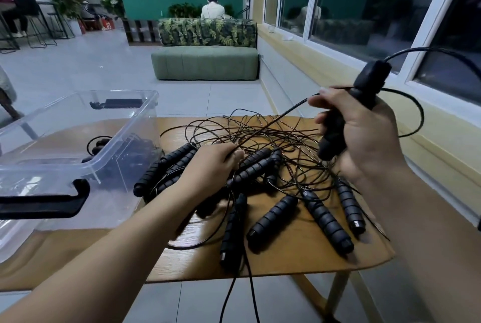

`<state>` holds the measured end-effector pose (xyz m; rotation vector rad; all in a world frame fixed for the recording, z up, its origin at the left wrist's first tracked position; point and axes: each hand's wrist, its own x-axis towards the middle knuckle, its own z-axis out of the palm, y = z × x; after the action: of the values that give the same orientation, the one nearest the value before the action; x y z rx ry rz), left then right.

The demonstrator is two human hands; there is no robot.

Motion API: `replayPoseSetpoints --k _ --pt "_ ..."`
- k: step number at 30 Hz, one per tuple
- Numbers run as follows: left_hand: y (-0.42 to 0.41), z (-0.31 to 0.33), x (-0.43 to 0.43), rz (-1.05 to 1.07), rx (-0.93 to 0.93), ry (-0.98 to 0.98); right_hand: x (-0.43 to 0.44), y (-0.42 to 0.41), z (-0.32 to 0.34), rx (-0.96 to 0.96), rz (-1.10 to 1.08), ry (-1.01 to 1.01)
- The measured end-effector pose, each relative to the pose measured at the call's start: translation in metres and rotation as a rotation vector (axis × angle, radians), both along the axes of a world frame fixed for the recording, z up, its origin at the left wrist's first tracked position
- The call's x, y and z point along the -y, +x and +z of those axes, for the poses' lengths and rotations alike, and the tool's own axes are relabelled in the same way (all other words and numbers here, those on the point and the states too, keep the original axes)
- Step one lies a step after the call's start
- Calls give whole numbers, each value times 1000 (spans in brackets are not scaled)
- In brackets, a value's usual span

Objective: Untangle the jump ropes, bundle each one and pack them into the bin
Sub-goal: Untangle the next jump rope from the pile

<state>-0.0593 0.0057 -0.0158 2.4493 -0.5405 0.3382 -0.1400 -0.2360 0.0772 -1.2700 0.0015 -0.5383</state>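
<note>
The tangled jump ropes (pixel 263 138) lay heaped on the wooden table (pixel 294 257), thin black cords looping over and under each other. The right hand (pixel 369 130) was lifted above the heap with its fingers curled tight round a black foam handle (pixel 335 135); a second handle (pixel 369 78) stood out above the thumb, though whether the two belonged to one rope could not be told. A taut cord (pixel 276 121) ran down from just beside the right fingertips to the left hand (pixel 213 164), whose fingers were closed on several strands at the near side of the heap. Below and either side of the left fingers, ribbed loose handles (pixel 325 218) lay scattered, and a cord (pixel 234 294) hung off the table's near edge.

Further out, beyond the left wrist, stood the clear plastic bin (pixel 117 92), tilted, with one bundled rope (pixel 100 144) apparently already inside.

The step in hand looked like drawing one rope free. To do it well, the left fingers should pin the heap rather than pull, while the right hand follows the taut cord slowly, feeding the handle back through any loop that tightens instead of tugging, since a hard pull would likely cinch the knots.
</note>
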Motion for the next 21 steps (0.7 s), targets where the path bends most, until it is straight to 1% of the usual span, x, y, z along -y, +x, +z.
replayPoseSetpoints --k 3,5,9,12,17,21 --pt "0 3 1 14 -20 11 -4 2 -5 -20 35 -13" --pt "-4 9 5 11 -3 -1 -10 1 -10 -42 83 -77" --pt "-22 25 19 -11 108 31 -25 3 -24 -110 163 -217" --pt "-35 31 29 -54 163 94 -36 7 -38 -149 207 -337" --pt "-41 27 32 -124 120 31 -44 8 -46 -143 191 -368" --pt "-27 11 25 -111 10 10 -40 0 -30 -78 168 -317"
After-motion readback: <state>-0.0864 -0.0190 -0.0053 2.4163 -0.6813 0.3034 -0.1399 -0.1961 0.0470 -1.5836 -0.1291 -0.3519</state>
